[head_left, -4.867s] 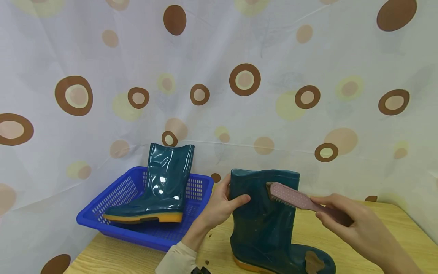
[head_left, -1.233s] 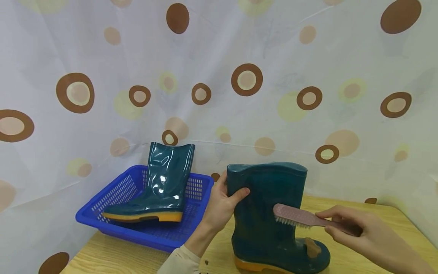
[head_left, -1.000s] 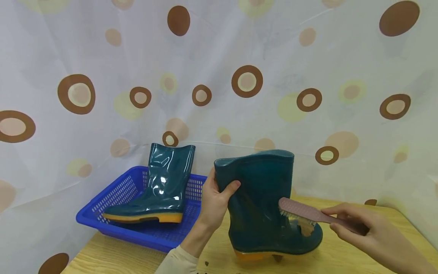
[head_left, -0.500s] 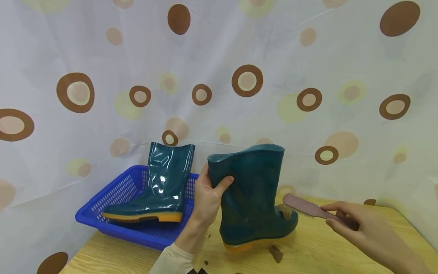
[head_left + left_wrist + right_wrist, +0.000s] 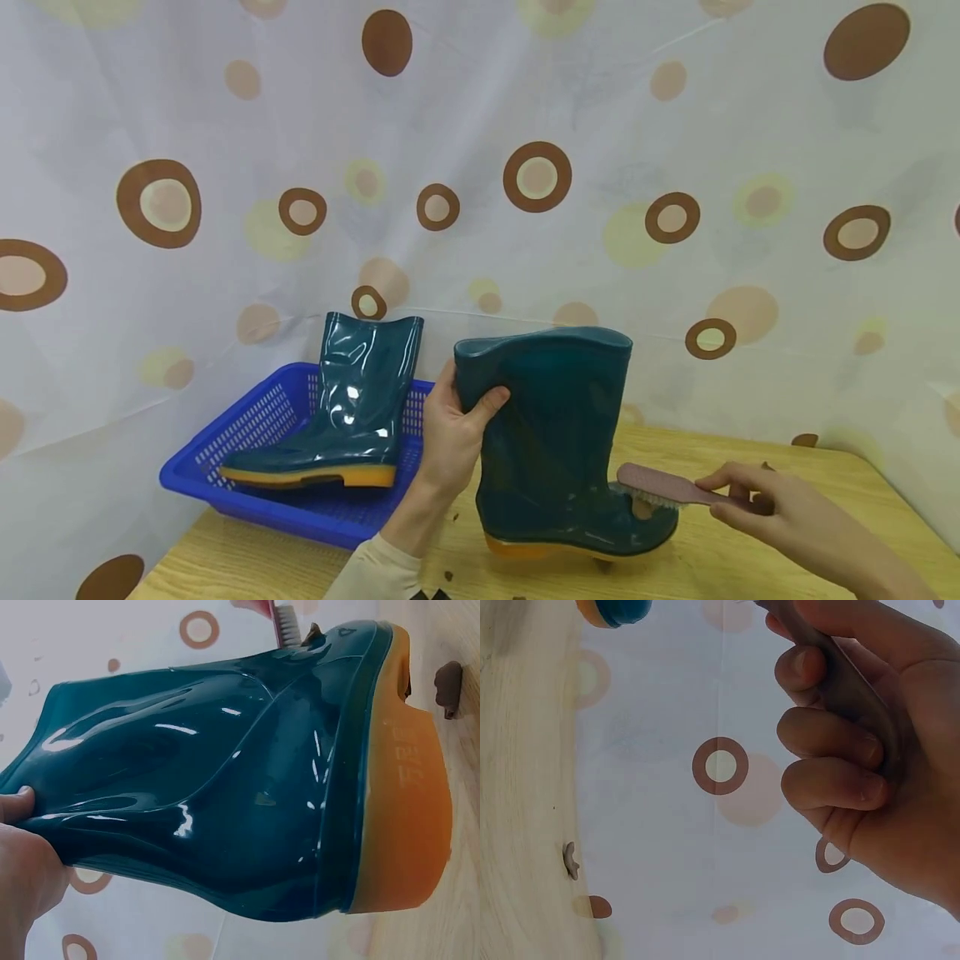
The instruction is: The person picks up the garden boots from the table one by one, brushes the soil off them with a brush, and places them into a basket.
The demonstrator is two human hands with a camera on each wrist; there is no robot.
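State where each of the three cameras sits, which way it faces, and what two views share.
Head: looks forward and down at table; left hand grips boot, right hand holds brush.
Left wrist: faces boot side and orange sole; thumb shows.
Right wrist: faces curtain; fingers curl round brush handle.
Shared: head and left wrist show boot, brush.

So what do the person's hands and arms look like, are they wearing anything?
Both hands are bare: no gloves, rings or watch show. The left hand comes out of a cream long sleeve with a snug cuff. The right hand and its forearm show no sleeve.
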